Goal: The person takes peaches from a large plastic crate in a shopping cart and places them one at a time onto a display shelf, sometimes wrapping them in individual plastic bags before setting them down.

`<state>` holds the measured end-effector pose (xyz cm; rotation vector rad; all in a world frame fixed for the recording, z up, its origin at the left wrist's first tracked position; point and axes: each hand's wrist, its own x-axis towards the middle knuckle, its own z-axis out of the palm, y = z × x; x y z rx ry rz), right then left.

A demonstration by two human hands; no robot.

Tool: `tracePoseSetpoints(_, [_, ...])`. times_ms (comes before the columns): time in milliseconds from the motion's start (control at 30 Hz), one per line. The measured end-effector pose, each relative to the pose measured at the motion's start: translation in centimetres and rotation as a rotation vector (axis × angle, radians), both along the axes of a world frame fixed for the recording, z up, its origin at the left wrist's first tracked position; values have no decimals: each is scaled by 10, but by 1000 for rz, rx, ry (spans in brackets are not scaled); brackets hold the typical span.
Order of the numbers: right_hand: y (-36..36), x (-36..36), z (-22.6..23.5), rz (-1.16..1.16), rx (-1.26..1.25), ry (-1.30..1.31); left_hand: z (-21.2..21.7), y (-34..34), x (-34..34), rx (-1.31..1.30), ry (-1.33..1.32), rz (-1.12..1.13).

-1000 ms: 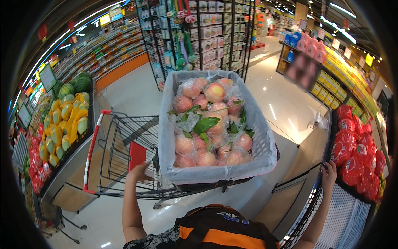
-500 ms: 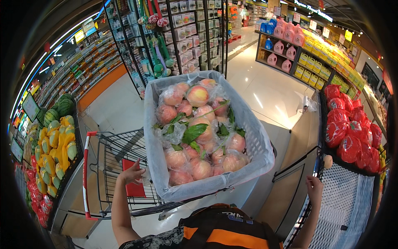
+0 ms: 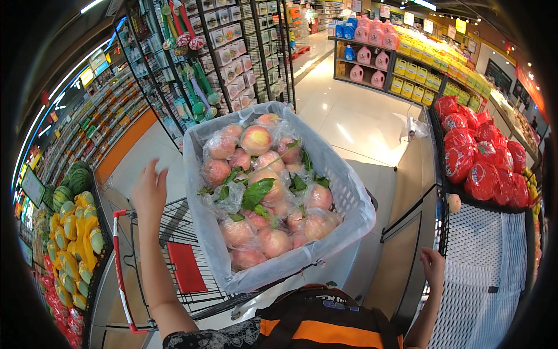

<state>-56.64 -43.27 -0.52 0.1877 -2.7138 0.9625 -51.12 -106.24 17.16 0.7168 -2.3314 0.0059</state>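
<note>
Bare left hand (image 3: pixel 149 192) raised, fingers spread

A white-lined crate (image 3: pixel 349 198) of peaches (image 3: pixel 256 139), wrapped in clear film with green leaves (image 3: pixel 256 192) among them, is seen resting across a wire shopping cart (image 3: pixel 174 232) with a red handle (image 3: pixel 119 267). The left hand (image 3: pixel 150 192) is raised open above the cart, just beside the crate's left wall, touching nothing. The right hand (image 3: pixel 433 266) is laid on the dark edge of a display stand (image 3: pixel 442 232) padded with white foam netting (image 3: pixel 482 273). Red-wrapped fruit (image 3: pixel 476 157) is stacked beyond it. Mangoes (image 3: pixel 75 244) are ranged at far left.
</note>
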Motion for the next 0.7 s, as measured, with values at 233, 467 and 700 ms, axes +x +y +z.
tracePoseSetpoints(233, [-16, 14, 6, -26, -51, -14, -9, 22, -180, 94, -264, -888])
tracePoseSetpoints(467, [15, 62, -18, -168, -49, -55, -25, 24, -235, 196, -681, -966])
tracePoseSetpoints(700, [24, 97, -34, -311, -87, -147, -47, 26, -233, 185, -616, -796])
